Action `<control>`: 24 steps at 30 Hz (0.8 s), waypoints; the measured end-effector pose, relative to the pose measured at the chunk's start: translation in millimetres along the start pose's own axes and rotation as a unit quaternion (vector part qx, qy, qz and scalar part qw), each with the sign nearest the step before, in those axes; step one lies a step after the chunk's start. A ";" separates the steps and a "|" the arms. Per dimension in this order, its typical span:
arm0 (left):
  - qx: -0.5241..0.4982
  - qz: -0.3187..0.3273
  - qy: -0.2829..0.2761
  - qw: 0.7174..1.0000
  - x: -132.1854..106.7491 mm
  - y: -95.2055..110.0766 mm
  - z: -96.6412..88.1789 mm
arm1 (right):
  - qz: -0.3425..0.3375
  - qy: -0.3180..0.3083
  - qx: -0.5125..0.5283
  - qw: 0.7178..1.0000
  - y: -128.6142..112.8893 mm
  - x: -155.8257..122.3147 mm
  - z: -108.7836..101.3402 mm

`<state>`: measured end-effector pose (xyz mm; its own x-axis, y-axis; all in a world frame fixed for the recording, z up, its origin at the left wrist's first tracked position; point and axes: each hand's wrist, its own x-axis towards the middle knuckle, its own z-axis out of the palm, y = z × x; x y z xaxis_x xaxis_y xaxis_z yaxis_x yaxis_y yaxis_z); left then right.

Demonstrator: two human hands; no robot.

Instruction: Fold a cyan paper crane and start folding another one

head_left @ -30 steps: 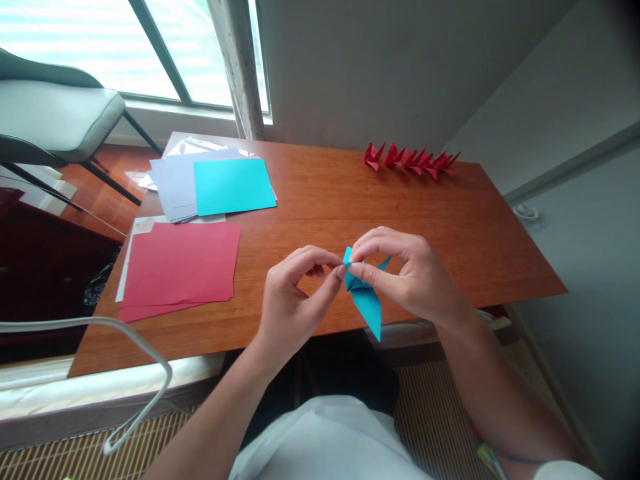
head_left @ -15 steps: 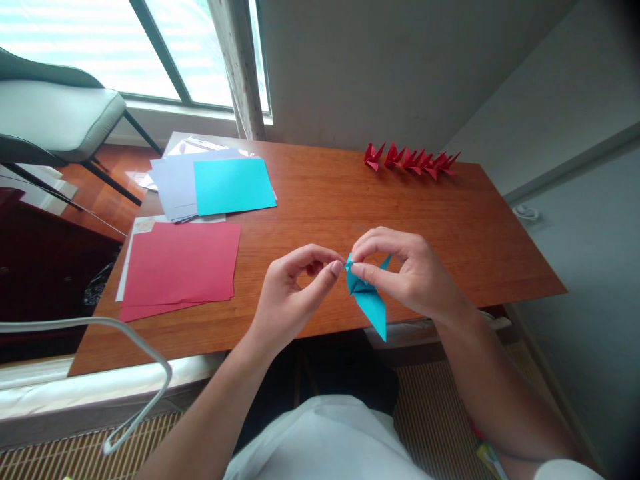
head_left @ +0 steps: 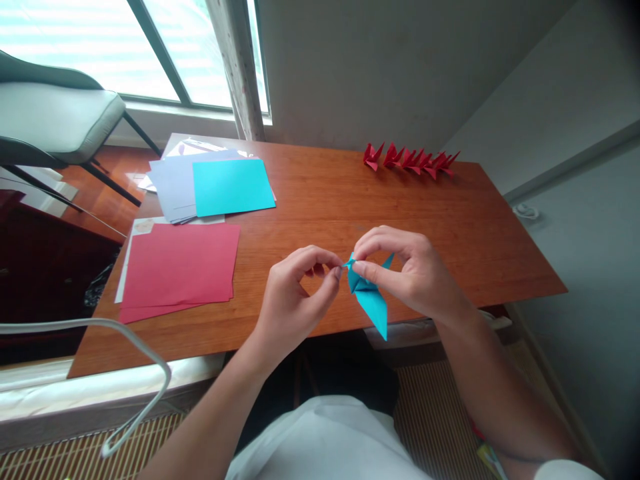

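Holding blue folded paper (head_left: 369, 299) in closed right fingers (head_left: 376, 274); pinching its thin leftward tip (head_left: 347, 265) in left fingers (head_left: 326, 289); pointing long flap (head_left: 376, 317) toward white shirt (head_left: 325, 440).

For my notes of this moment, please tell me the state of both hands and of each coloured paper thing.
Left hand: pinching a small tip of the folded blue paper.
Right hand: gripping its body.
Folded blue paper: creased into points, held up.
Blue sheet: flat, atop pale sheets.
Red sheets: flat, overlapping.
Red folded figures: lined up.
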<state>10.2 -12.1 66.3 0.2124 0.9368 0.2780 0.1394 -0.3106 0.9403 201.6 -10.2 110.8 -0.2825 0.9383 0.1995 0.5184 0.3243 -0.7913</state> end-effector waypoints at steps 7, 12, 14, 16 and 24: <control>-0.001 0.005 0.002 1.000 0.6 3.2 1.4 | -0.008 0.000 -0.021 1.000 -2.1 -1.0 1.1; 0.028 0.031 0.000 0.999 1.4 4.6 3.2 | -0.006 -0.001 -0.021 1.000 -2.3 -0.3 1.0; 0.031 0.034 0.002 0.999 1.1 4.6 2.8 | -0.003 0.000 -0.019 1.000 -2.2 -0.2 1.1; 0.036 0.036 0.004 0.999 0.6 4.6 2.2 | -0.001 0.002 -0.016 1.000 -1.9 -0.4 1.5; 0.031 0.042 0.002 0.999 0.1 3.1 1.3 | 0.000 0.006 -0.009 1.000 -1.5 -0.5 2.4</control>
<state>12.0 -13.2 69.0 0.2211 0.9079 0.3560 0.1810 -0.3969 0.8998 199.0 -11.4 110.5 -0.2725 0.9399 0.2057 0.5333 0.3255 -0.7808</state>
